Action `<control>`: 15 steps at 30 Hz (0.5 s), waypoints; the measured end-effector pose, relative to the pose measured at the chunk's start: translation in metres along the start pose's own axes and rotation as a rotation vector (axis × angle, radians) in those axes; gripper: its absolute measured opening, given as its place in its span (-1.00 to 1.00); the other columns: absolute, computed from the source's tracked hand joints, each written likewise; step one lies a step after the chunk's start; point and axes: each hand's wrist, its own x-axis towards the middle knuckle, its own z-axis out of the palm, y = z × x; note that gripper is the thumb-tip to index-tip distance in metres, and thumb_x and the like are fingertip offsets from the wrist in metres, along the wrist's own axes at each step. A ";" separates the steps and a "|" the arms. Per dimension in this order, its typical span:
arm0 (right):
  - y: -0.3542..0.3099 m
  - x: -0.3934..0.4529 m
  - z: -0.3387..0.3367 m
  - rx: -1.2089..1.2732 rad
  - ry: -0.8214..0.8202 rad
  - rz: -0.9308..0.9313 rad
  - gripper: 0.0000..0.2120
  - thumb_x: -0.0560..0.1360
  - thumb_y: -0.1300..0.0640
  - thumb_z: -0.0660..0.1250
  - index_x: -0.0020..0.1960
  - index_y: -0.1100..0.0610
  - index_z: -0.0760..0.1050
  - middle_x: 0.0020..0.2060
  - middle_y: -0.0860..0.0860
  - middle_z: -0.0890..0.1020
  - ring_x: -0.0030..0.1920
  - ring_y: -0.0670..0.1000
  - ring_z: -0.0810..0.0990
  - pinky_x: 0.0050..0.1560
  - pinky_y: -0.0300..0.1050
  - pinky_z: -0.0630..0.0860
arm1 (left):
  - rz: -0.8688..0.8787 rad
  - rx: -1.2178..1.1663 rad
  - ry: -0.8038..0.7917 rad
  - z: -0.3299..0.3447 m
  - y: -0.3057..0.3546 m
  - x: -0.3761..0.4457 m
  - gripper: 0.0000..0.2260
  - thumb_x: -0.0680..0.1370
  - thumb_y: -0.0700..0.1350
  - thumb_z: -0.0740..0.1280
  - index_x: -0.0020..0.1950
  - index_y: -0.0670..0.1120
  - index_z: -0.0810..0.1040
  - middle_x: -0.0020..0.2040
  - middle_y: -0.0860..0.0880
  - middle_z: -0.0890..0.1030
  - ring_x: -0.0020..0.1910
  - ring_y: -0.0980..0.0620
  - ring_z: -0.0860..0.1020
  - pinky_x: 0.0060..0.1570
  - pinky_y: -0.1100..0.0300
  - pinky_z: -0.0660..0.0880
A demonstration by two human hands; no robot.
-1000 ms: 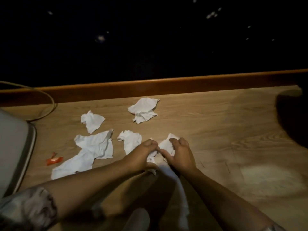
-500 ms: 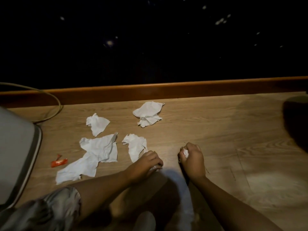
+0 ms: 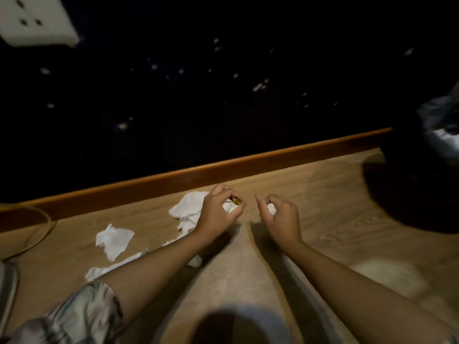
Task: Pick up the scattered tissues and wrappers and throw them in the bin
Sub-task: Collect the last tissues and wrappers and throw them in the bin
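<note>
From the head view, both hands are in the middle of the frame, just in front of the wooden skirting board (image 3: 223,170). The left hand (image 3: 218,214) is curled round a crumpled white tissue wad (image 3: 229,207), with a speck of something yellow showing at its fingertips; whether that is a wrapper I cannot tell. The right hand (image 3: 280,219) is curled round a second small white wad (image 3: 271,208). So the gathering step looks to be in hand, with both hands full. The bin (image 3: 422,150), dark with a black liner, stands at the right edge of the frame, well apart from the hands, and I would judge the next move calls for carrying both wads over to it and dropping them in, then returning for the rest. Still on the wooden floor (image 3: 323,194) I count three loose tissues: one (image 3: 186,209) touching or just behind the left hand, one (image 3: 114,240) to the centre left, and a long one (image 3: 109,269) partly hidden by the left forearm. A small white scrap (image 3: 196,261) under the forearm may belong to it. No wrapper lies clearly in sight.
</note>
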 end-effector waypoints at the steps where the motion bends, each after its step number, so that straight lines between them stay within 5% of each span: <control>1: -0.003 0.010 -0.014 -0.016 0.023 -0.037 -0.72 0.56 -0.05 0.29 -0.26 0.05 0.54 -0.38 -0.06 0.56 -0.31 -0.09 0.55 -0.27 -0.15 0.52 | 0.028 -0.004 0.009 0.002 0.010 0.012 -0.92 0.43 -0.19 0.48 -0.13 -0.06 0.63 -0.12 0.04 0.54 -0.12 0.17 0.51 -0.11 0.45 0.41; 5: -0.022 0.042 -0.078 -0.031 0.136 -0.134 -0.60 0.57 -0.12 0.26 -0.34 0.09 0.51 -0.49 -0.07 0.52 -0.42 -0.14 0.52 -0.39 -0.24 0.41 | 0.160 0.025 0.007 0.016 0.060 0.062 -0.82 0.41 -0.30 0.43 -0.07 -0.05 0.64 -0.06 0.05 0.58 -0.05 0.16 0.53 -0.02 0.39 0.45; 9: -0.030 0.066 -0.137 -0.077 0.309 -0.162 -0.52 0.64 -0.08 0.14 -0.41 0.07 0.43 -0.54 -0.04 0.44 -0.48 -0.08 0.46 -0.41 -0.04 0.35 | 0.220 -0.077 -0.042 0.034 0.122 0.099 -0.65 0.43 -0.36 0.39 0.13 -0.03 0.66 0.03 0.08 0.62 0.03 0.23 0.55 0.11 0.47 0.44; 15: -0.029 0.079 -0.227 -0.136 0.457 -0.206 -0.53 0.65 -0.01 0.14 -0.45 -0.06 0.32 -0.58 -0.10 0.36 -0.52 -0.11 0.39 -0.45 -0.19 0.24 | 0.394 -0.090 -0.082 0.079 0.193 0.137 -0.69 0.51 -0.12 0.43 0.26 -0.01 0.58 0.10 0.12 0.61 0.11 0.24 0.54 0.17 0.32 0.49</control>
